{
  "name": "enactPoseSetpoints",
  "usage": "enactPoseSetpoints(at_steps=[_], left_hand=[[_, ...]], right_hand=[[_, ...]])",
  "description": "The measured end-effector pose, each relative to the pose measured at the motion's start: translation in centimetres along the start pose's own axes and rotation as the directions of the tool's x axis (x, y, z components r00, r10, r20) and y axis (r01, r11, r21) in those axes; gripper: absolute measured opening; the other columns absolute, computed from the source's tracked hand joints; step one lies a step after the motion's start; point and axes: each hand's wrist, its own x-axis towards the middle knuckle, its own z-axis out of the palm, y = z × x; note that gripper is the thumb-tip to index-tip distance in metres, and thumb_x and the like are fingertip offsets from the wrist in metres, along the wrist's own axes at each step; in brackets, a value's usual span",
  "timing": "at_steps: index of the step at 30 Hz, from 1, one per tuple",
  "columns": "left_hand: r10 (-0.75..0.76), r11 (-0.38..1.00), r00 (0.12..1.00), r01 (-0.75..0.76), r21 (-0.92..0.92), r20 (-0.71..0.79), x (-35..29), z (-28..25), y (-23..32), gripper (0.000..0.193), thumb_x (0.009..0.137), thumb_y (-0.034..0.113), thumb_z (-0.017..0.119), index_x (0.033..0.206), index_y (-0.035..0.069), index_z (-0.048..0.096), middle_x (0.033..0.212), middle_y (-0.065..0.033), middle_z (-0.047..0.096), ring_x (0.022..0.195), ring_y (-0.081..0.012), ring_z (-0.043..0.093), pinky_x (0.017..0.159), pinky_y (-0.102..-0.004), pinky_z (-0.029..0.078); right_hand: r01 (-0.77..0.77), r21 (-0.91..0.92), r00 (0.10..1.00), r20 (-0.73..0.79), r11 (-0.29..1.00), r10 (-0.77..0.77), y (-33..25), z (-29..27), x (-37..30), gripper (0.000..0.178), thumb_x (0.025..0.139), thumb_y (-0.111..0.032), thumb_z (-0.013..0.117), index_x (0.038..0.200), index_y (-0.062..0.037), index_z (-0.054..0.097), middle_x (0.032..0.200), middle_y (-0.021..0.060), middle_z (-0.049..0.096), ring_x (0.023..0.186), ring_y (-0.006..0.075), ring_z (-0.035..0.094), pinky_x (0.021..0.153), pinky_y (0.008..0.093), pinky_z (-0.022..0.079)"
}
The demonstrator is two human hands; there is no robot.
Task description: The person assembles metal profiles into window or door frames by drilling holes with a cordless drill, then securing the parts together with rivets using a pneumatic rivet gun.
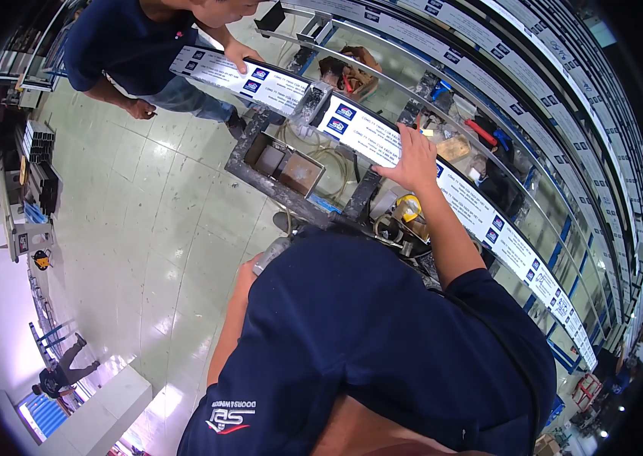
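Observation:
A long profile (473, 209) with white printed film runs from the upper left to the lower right, lying across a dark metal work frame (291, 196). My right hand (412, 157) grips it near the middle, with the thumb on the near edge and the fingers over the far edge. Low beside my body, my left hand (246, 275) is closed at a grey object (272, 255). My torso hides most of that hand, and the object's kind cannot be made out. A co-worker's hand (239, 55) holds the profile's far left part.
The co-worker (127, 53) stands at the upper left. Many stacked profiles (519, 68) fill the rack beyond. An open metal box (296, 174) sits in the frame. Under the profile lie a red-handled tool (481, 133), a blue tool (440, 90) and a yellow roll (410, 207).

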Motion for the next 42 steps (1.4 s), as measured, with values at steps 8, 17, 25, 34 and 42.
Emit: enactPoseSetpoints(at_steps=[8, 17, 25, 34, 42], left_hand=[[-0.013, 0.999, 1.0, 0.013, 0.052, 0.0, 0.4, -0.4, -0.2, 0.056, 0.084, 0.031, 0.083, 0.132, 0.005, 0.073, 0.109, -0.0287, 0.077, 0.108, -0.0422, 0.076, 0.093, -0.0409, 0.058], [-0.022, 0.996, 0.999, 0.019, 0.086, 0.034, 1.5, 0.0, -1.9, 0.053, 0.088, 0.028, 0.079, 0.135, 0.006, 0.071, 0.11, -0.0274, 0.077, 0.11, -0.0406, 0.076, 0.093, -0.0411, 0.057], [-0.078, 0.995, 0.992, 0.071, -0.073, -0.101, -3.7, -0.8, -9.6, 0.051, 0.089, 0.023, 0.081, 0.134, 0.001, 0.07, 0.106, -0.0176, 0.077, 0.101, -0.0234, 0.07, 0.091, -0.0356, 0.056], [-0.112, 0.969, 0.985, 0.079, -0.232, -0.131, -6.5, 1.1, -13.0, 0.057, 0.083, 0.023, 0.086, 0.131, -0.002, 0.071, 0.103, -0.0141, 0.078, 0.095, -0.0158, 0.07, 0.091, -0.0331, 0.055], [-0.123, 0.974, 0.981, 0.09, -0.206, -0.151, -6.7, -1.8, -6.7, 0.053, 0.087, 0.02, 0.081, 0.135, 0.001, 0.072, 0.112, -0.0131, 0.08, 0.104, -0.0151, 0.071, 0.097, -0.0323, 0.054]], right_hand=[[0.008, -0.005, 1.0, 0.009, 1.0, -0.008, -0.3, 0.0, 0.2, 0.122, 0.062, -0.062, 0.092, 0.159, -0.0081, 0.044, 0.148, 0.0144, 0.057, 0.137, 0.0359, 0.054, 0.115, 0.0518, 0.038], [0.262, 0.283, 0.939, -0.297, 0.923, -0.175, 3.2, 0.7, -0.8, 0.099, 0.074, -0.051, 0.092, 0.154, -0.0069, 0.053, 0.15, 0.0162, 0.056, 0.135, 0.0367, 0.055, 0.115, 0.0497, 0.043], [-0.408, 0.363, 0.832, 0.527, 0.838, 0.177, 7.5, -3.1, -15.4, 0.041, 0.089, -0.035, 0.085, 0.119, -0.0075, 0.079, 0.1, 0.0127, 0.077, 0.091, 0.0257, 0.073, 0.087, 0.0383, 0.057], [-0.208, 0.008, 0.936, 0.293, 0.978, 0.196, 6.3, 4.5, -20.7, 0.079, 0.083, -0.036, 0.089, 0.148, -0.0054, 0.057, 0.129, 0.0221, 0.066, 0.12, 0.0448, 0.063, 0.104, 0.0502, 0.052], [-0.034, 0.461, 0.979, 0.194, 0.887, -0.063, 1.1, -2.4, -13.9, 0.071, 0.082, -0.023, 0.088, 0.145, -0.0034, 0.062, 0.131, 0.0186, 0.068, 0.121, 0.0361, 0.067, 0.105, 0.0423, 0.053]])
